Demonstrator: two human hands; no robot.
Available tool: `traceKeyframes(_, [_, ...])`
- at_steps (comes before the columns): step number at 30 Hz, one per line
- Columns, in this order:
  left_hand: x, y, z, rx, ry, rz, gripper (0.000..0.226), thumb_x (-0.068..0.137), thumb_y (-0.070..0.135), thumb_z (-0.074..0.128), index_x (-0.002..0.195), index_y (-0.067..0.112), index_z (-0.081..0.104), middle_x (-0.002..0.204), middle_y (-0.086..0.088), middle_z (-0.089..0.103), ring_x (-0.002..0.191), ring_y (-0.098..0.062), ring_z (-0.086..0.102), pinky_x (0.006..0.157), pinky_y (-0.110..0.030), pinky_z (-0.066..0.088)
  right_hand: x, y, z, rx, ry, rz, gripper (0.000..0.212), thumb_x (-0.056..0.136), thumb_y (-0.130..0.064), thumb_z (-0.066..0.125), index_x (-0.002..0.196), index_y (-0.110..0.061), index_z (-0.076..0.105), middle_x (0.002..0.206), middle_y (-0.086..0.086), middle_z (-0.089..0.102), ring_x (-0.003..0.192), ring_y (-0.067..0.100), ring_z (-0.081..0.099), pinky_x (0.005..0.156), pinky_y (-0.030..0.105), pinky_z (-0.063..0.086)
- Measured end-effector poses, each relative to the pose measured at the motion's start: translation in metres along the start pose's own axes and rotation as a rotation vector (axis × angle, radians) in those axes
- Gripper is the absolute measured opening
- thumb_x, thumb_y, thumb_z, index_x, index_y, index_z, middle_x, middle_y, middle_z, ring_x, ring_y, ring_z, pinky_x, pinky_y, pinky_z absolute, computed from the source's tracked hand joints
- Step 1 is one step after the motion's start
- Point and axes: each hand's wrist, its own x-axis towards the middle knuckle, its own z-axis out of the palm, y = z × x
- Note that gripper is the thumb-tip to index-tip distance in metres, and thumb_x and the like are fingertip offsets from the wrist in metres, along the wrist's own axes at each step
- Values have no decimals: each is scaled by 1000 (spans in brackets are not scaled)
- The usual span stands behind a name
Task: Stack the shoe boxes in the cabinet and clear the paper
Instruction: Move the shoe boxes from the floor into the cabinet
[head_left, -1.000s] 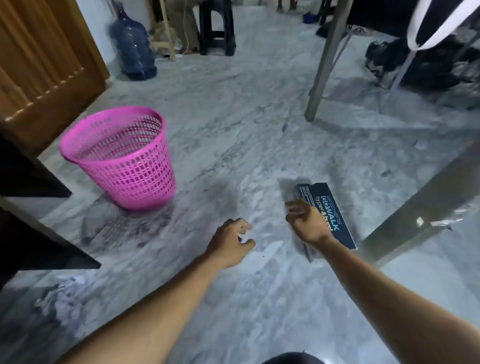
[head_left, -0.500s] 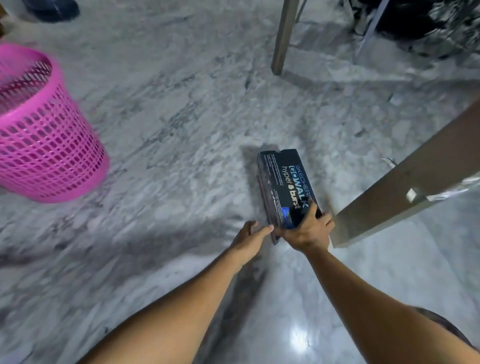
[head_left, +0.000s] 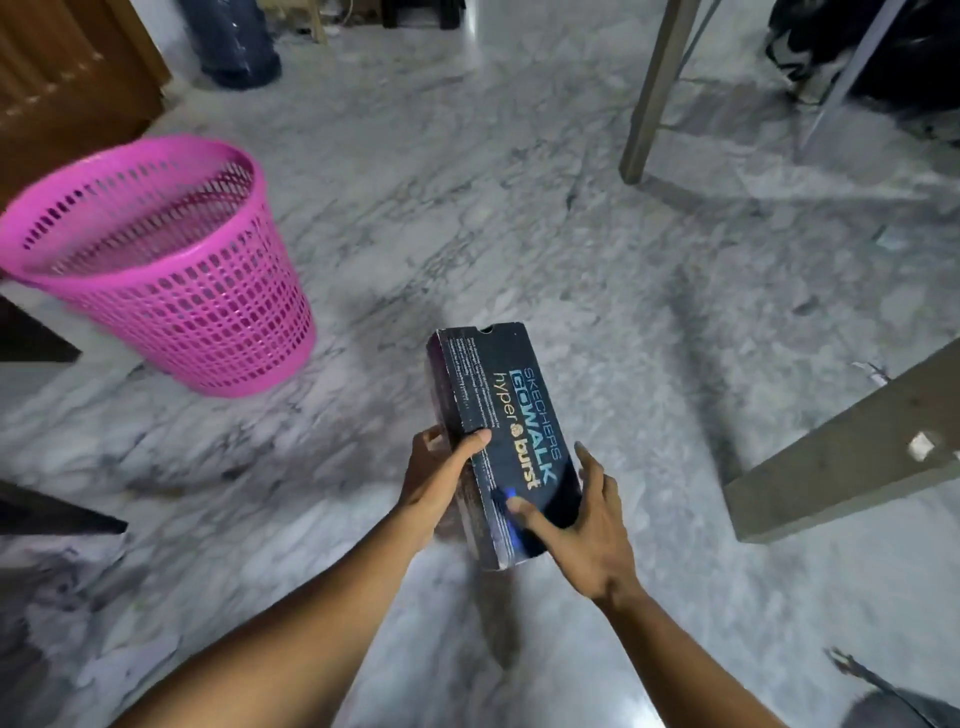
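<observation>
Both hands hold a dark shoe box (head_left: 501, 441) up off the marble floor (head_left: 519, 234). The left hand (head_left: 436, 478) grasps its near left edge, thumb over the lid. The right hand (head_left: 587, 519) grasps the near right corner, fingers (head_left: 589, 467) spread. A pink basket (head_left: 171, 291) stands well apart, left.

The dark shoe box (head_left: 498, 441), which lay flat on the marble floor (head_left: 571, 260) a second ago under the right hand (head_left: 587, 525) alone, is now lifted clear of it and held between both hands. The left hand (head_left: 436, 478), then loosely curled and apart from the box, has come in to grip its left side, thumb on the lid. The right hand has moved from the near end to the right side, fingers spread, thumb pressing the lid.
</observation>
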Motion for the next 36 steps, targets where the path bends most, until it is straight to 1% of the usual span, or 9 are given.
traceKeyframes(3, [-30,-1,-42,-109,64,-55,50,85,36,82,127,21,58,98,4,76,81,-14,73,59,-26,57,15,-46,4,209,-139,10,128,46,-93,69,155,-42,25,150,1,41,138,17,46,115,42,41])
traceKeyframes(6, [-66,-1,-91,-177,73,-35,40,94,25,72,130,19,55,101,3,74,74,-11,75,56,-21,56,23,-105,13,263,-335,-44,118,53,-89,71,153,-44,26,145,6,49,129,20,55,110,41,45])
traceKeyframes(11, [-138,5,-171,-246,60,33,67,71,53,75,131,31,56,127,-1,71,108,-18,72,76,-31,52,-12,-197,45,213,-593,-188,68,92,-42,71,148,-37,32,110,3,77,96,10,74,76,32,54])
traceKeyframes(16, [-211,10,-257,-299,141,123,84,61,60,77,137,33,53,128,-2,72,115,-20,71,93,-46,57,-81,-271,87,187,-680,-323,76,72,-54,77,140,-37,47,99,2,77,98,15,75,78,34,57])
traceKeyframes(20, [-273,8,-324,-341,214,247,87,70,63,82,146,39,47,139,6,67,133,-20,61,115,-62,40,-141,-336,138,223,-775,-430,69,75,-51,75,136,-29,51,104,2,79,95,11,76,75,35,52])
traceKeyframes(24, [-336,2,-378,-373,363,340,107,59,58,92,150,29,44,146,0,63,136,-22,59,112,-47,48,-192,-404,195,276,-796,-529,61,86,-44,75,140,-28,50,105,-3,80,93,11,77,78,41,56])
traceKeyframes(27, [-379,13,-408,-355,434,415,99,61,41,85,150,27,45,135,3,71,120,-13,69,89,-28,58,-229,-456,226,322,-818,-575,65,83,-50,74,141,-30,53,110,-2,79,102,19,75,82,42,58])
traceKeyframes(33, [-424,62,-469,-306,635,507,89,58,50,82,142,45,52,122,-7,75,113,-35,70,111,-63,45,-291,-533,254,452,-928,-660,44,95,-43,64,136,-27,58,104,-9,78,87,6,75,71,29,55])
traceKeyframes(36, [-436,102,-498,-271,714,624,69,73,40,76,139,41,55,126,6,74,112,-22,73,91,-46,62,-307,-548,261,516,-1011,-642,52,91,-48,66,140,-35,54,120,-7,75,98,9,75,84,39,58])
